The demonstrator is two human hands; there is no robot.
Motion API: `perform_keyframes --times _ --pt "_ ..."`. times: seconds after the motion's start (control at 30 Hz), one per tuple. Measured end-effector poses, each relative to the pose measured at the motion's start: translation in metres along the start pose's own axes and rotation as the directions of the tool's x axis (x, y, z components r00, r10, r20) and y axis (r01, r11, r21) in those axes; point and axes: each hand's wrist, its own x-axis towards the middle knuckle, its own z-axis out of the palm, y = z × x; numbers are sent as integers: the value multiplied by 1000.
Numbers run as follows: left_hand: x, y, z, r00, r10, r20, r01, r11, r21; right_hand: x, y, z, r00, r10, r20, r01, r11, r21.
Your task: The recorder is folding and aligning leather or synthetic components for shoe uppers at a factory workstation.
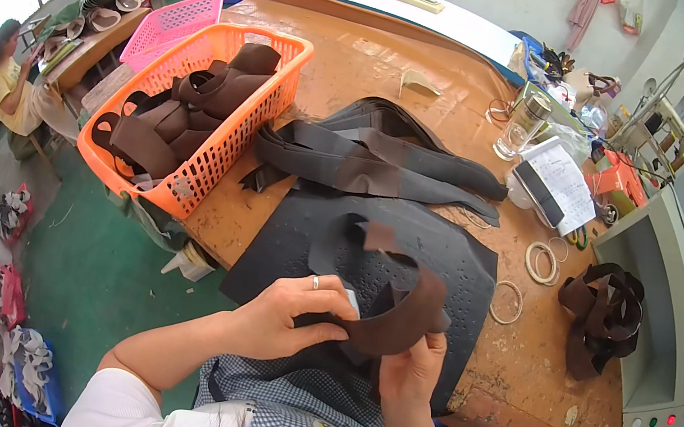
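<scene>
Between my two hands, a brown leather-like strip (396,324) is bent into a curve above a black punched mat (464,272). My left hand (292,315) pinches its left part between thumb and fingers, a ring on one finger. A small pale piece (353,301) shows by those fingertips; I cannot make out what it is. My right hand (413,368) grips the strip's right end from below. Just beyond the mat, a bundle of long dark strips (429,188) lies flat on the table.
An orange basket (229,152) full of brown looped strips stands at the left, a pink basket (176,24) behind it. To the right are rubber-like rings (542,263), a glass jar (522,128), papers (562,184), more brown loops (602,319) and a grey machine housing (662,316). A person (12,87) sits far left.
</scene>
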Motion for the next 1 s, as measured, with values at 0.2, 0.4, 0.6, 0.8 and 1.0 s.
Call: perform_keyframes --times 0.2,0.4,0.6,0.8,1.0 --pt "2 -6 17 995 -95 39 99 986 -136 3 34 -46 912 406 59 -410 893 188" --pt "-6 -7 20 980 -187 -73 171 968 -183 1 31 -42 919 387 82 -395 903 170" --pt "-6 -4 25 909 -395 -135 310 856 -414 -4 27 -39 927 372 50 -376 921 104" --pt "-9 -14 23 873 -488 -16 412 755 -510 -9 27 -46 934 356 41 -358 933 47" --pt "-7 -12 22 862 -507 9 437 732 -523 -10 25 -44 941 336 37 -336 942 -8"
